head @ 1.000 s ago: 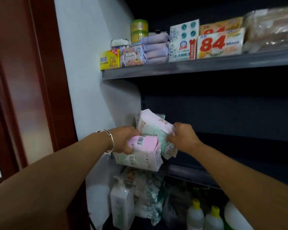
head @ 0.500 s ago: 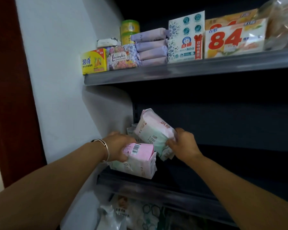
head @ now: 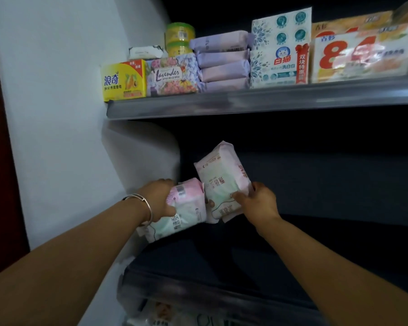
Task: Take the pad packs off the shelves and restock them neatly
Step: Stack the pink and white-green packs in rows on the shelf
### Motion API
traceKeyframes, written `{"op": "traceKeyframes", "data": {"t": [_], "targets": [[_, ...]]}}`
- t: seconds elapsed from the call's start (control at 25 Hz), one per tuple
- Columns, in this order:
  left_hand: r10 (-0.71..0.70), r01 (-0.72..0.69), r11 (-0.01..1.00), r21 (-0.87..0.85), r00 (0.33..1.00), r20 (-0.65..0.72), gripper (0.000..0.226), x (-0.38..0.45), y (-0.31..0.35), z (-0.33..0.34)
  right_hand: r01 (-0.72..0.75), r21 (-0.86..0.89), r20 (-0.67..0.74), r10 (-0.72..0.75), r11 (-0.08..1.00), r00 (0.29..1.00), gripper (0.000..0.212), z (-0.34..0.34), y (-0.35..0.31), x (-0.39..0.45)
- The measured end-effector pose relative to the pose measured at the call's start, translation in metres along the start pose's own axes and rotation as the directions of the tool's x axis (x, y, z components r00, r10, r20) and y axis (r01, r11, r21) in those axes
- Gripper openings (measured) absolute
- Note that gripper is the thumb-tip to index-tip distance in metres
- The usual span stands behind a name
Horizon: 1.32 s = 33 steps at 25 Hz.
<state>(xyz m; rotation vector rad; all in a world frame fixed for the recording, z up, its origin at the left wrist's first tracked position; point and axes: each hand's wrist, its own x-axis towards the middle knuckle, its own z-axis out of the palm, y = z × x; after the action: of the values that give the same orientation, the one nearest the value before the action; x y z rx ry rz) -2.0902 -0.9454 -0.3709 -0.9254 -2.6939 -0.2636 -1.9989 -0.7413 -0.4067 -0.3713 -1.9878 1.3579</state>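
Dark middle shelf (head: 221, 267) under me: my left hand (head: 159, 200) grips one pad pack (head: 186, 208) low, my right hand (head: 259, 202) pinches the tilted pack (head: 221, 180) just beside it, squaring both at the shelf's wall end.

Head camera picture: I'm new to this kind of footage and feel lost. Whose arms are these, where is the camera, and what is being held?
The camera sits on a person's head, looking forward and down, so the arms are their own. The left hand, with a bracelet, grips a pink pad pack lying sideways. The right hand holds a second pad pack more upright beside it, over the dark lower shelf. The upper shelf carries soap boxes and purple packs.
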Motion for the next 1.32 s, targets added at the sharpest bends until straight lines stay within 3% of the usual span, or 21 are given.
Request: {"op": "traceKeyframes", "data": {"t": [0.12,0.28,0.48,0.64,0.84,1.0,1.2,1.32], "targets": [[-0.144,0.137,0.988,-0.078,0.985,-0.093,0.038,0.01,-0.002,0.006,-0.085,0.107,-0.002,0.085,0.991,0.996,0.03,0.008,0.006,0.0],[-0.312,0.257,0.911,-0.324,0.941,-0.132,0.043,0.016,0.011,0.011,-0.166,0.306,0.04,0.162,0.937,0.986,0.026,0.015,0.009,-0.008],[-0.47,0.33,0.741,-0.585,0.877,-0.101,0.047,0.017,0.017,0.014,-0.288,0.499,0.267,0.172,0.817,0.948,0.044,0.011,0.012,-0.021],[-0.508,0.328,0.61,-0.721,0.86,-0.039,0.037,0.011,0.014,0.027,-0.372,0.443,0.36,0.218,0.816,0.907,0.04,0.007,0.014,-0.025],[-0.484,0.316,0.633,-0.707,0.874,-0.042,0.034,0.006,0.024,0.032,-0.378,0.475,0.286,0.266,0.795,0.92,0.05,0.001,0.012,-0.02],[-0.519,0.322,0.588,-0.742,0.854,-0.04,0.035,0.007,0.027,0.035,-0.379,0.493,0.278,0.271,0.783,0.922,0.057,0.0,0.009,-0.012],[-0.576,0.342,0.349,-0.873,0.812,0.088,0.039,0.008,0.023,0.045,-0.409,0.692,0.326,0.248,0.595,0.912,0.051,0.007,0.01,-0.009],[-0.572,0.324,0.173,-0.93,0.802,0.172,0.019,0.005,0.027,0.047,-0.46,0.642,0.36,0.289,0.613,0.887,0.048,0.017,0.007,-0.011]]}}
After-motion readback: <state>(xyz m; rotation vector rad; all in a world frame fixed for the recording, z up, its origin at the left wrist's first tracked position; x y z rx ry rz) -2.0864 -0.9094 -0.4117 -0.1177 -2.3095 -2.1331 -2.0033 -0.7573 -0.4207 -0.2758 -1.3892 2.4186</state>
